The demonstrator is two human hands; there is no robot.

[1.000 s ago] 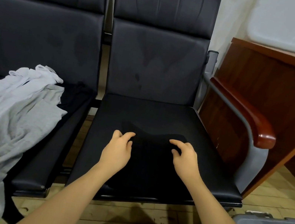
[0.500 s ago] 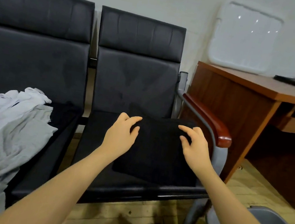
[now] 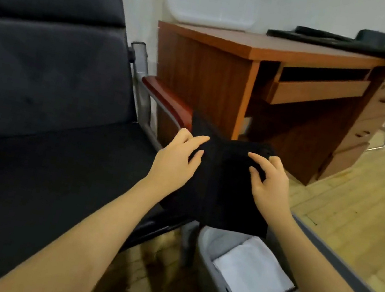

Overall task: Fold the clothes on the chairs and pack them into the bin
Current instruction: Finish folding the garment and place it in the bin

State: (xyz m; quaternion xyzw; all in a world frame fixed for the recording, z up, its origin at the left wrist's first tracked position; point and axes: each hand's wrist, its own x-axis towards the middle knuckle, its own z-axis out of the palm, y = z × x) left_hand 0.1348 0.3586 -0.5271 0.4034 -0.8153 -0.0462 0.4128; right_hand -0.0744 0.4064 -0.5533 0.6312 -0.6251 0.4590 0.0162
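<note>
Both hands, left (image 3: 175,161) and right (image 3: 270,184), grip a folded black garment (image 3: 220,188) between them in the air, just above the bin (image 3: 207,247) below, where a white piece (image 3: 251,275) already lies, so this one seems folded but not yet packed.

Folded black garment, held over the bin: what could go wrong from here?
1. Both hands, left hand and right hand, grip only the folded black garment's far end; its near edge hangs free and may unfold.
2. It sits near the grey bin's chair-side wall, so it could snag there or land skewed on the white folded cloth.
</note>
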